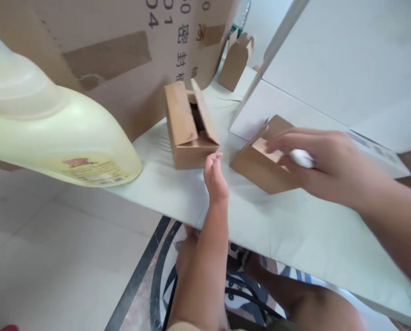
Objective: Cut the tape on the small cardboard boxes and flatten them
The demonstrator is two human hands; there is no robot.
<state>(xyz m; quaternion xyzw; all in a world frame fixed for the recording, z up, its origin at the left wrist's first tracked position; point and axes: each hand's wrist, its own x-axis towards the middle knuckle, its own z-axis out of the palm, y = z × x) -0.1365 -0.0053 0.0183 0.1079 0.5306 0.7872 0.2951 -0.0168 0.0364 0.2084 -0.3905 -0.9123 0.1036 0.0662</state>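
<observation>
Two small brown cardboard boxes stand on the pale table. The left box (188,124) has its top flaps partly raised, with a dark gap between them. My left hand (216,179) is at its front right corner, fingers loosely bent and nothing visible in them; whether they touch the cardboard I cannot tell. My right hand (332,158), blurred, reaches over the right box (260,165), covering part of its top. A small white rounded object (302,158) shows between its thumb and fingers; its kind is unclear.
A large printed carton (122,59) stands behind on the left, a yellow jug (88,138) before it. Another small brown box (234,62) and a plastic bottle (241,18) are farther back. A big white box (346,69) stands at right. The table's edge (191,225) runs near me.
</observation>
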